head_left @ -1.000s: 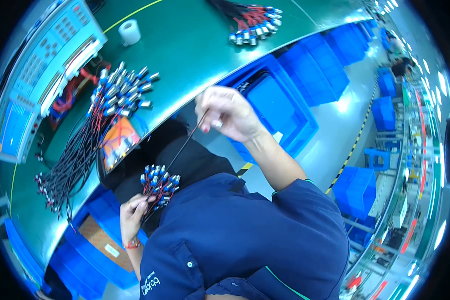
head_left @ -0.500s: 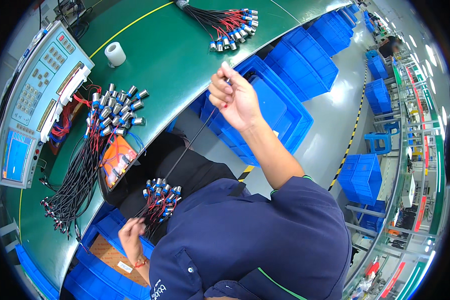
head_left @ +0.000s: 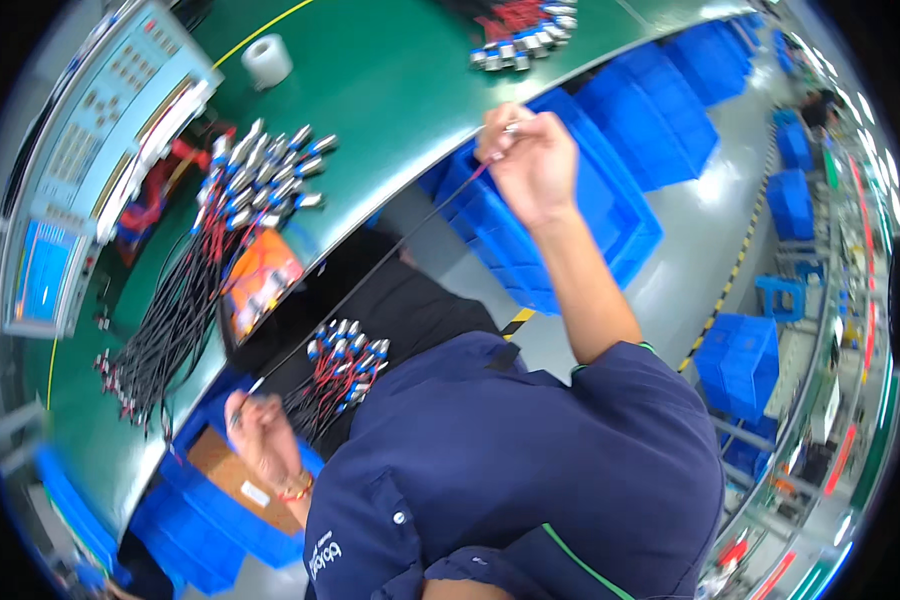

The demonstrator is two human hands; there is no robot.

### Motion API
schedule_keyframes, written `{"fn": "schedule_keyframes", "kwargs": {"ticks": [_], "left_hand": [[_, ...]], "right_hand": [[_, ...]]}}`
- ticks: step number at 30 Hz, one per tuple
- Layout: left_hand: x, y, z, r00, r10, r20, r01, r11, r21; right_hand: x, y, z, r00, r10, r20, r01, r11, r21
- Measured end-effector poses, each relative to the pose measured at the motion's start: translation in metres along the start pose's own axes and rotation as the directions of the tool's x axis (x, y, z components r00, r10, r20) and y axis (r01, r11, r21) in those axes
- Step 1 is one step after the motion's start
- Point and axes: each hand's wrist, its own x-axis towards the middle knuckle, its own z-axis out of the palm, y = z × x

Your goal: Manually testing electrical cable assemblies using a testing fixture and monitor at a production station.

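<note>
From the head view, I record the person's right hand (head_left: 532, 165), fingers closed on the reddish end of a thin black cable (head_left: 400, 243). The cable runs straight down to the left hand (head_left: 265, 440); blur prevents me confirming the grip there. I find a bundle of blue-banded metal connectors (head_left: 348, 360) on the lap. On the green table (head_left: 380, 110), I note a white roll (head_left: 267, 61) and a keypad-fronted test instrument (head_left: 100, 120).
</note>
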Motion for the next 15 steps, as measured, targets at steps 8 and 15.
{"fn": "schedule_keyframes", "kwargs": {"ticks": [8, 15], "left_hand": [[0.029, -0.033, 0.070, 0.963, -0.269, -0.026, 0.252, 0.858, 0.448], [0.054, -0.062, 0.075, 0.941, -0.338, -0.010, 0.313, 0.861, 0.401]], "right_hand": [[-0.003, 0.021, 0.004, 0.987, 0.119, 0.104, -0.114, 0.992, -0.047], [-0.006, 0.035, 0.003, 0.988, 0.127, 0.083, -0.111, 0.978, -0.175]]}}
